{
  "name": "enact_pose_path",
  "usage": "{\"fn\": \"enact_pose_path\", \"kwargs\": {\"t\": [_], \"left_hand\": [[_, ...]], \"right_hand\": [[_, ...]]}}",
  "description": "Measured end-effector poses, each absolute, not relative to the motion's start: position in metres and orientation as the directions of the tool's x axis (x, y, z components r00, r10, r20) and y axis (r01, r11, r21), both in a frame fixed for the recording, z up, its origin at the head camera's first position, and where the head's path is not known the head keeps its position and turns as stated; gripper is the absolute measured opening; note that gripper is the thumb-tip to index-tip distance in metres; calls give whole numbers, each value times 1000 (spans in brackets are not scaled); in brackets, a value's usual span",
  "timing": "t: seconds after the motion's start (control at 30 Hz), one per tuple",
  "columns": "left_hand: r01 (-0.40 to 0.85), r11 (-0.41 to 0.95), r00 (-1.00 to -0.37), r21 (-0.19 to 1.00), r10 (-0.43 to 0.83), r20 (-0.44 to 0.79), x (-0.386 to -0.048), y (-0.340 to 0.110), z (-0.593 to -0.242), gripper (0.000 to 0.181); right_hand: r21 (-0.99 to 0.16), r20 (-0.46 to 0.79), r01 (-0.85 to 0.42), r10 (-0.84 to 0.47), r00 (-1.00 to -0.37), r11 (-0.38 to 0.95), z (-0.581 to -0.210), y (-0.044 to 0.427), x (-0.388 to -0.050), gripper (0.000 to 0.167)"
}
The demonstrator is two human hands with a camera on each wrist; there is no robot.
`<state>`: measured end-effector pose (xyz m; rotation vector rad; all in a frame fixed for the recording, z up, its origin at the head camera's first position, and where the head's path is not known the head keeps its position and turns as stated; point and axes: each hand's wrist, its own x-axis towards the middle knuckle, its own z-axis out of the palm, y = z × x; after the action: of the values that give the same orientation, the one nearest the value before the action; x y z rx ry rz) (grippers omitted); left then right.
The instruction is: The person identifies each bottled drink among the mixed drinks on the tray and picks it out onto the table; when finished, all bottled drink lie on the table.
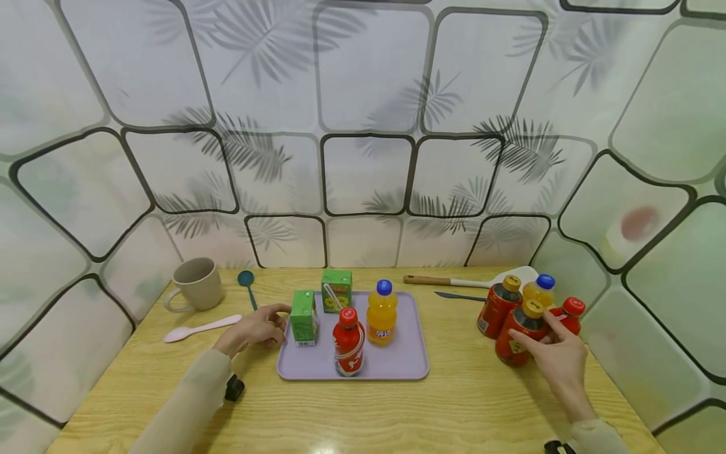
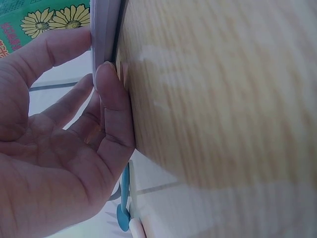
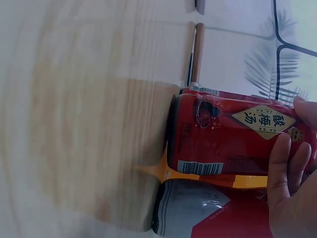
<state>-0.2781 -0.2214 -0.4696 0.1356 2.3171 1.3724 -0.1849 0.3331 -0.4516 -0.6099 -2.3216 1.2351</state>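
Observation:
My left hand (image 1: 258, 329) pinches the left rim of the lilac tray (image 1: 397, 370); the left wrist view shows the fingers of this hand (image 2: 64, 134) at both faces of the tray rim (image 2: 101, 34). At the right, my right hand (image 1: 558, 362) holds the upper part of a dark red bottle with a yellow cap (image 1: 513, 345). In the right wrist view the fingertips of that hand (image 3: 292, 193) lie against the labelled bottle (image 3: 218, 131). Beside it stand another yellow-capped bottle (image 1: 495, 310), a blue-capped orange bottle (image 1: 539, 292) and a red-capped bottle (image 1: 570, 318).
On the tray stand two green cartons (image 1: 304, 318) (image 1: 337, 291), a red bottle (image 1: 348, 347) and an orange bottle (image 1: 382, 315). A mug (image 1: 198, 284), pink spoon (image 1: 198, 329) and blue spoon (image 1: 247, 284) lie left; a spatula (image 1: 465, 283) and blue knife (image 1: 459, 296) lie behind.

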Motion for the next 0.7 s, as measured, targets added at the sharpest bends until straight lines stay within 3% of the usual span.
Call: {"fn": "enact_pose_path", "kwargs": {"t": [0.7], "left_hand": [[-138,477,-893,868,318,-317,-278,-222,-472,76]], "right_hand": [[-830,228,148,570,-789,538,-450,337,-185,80]]}}
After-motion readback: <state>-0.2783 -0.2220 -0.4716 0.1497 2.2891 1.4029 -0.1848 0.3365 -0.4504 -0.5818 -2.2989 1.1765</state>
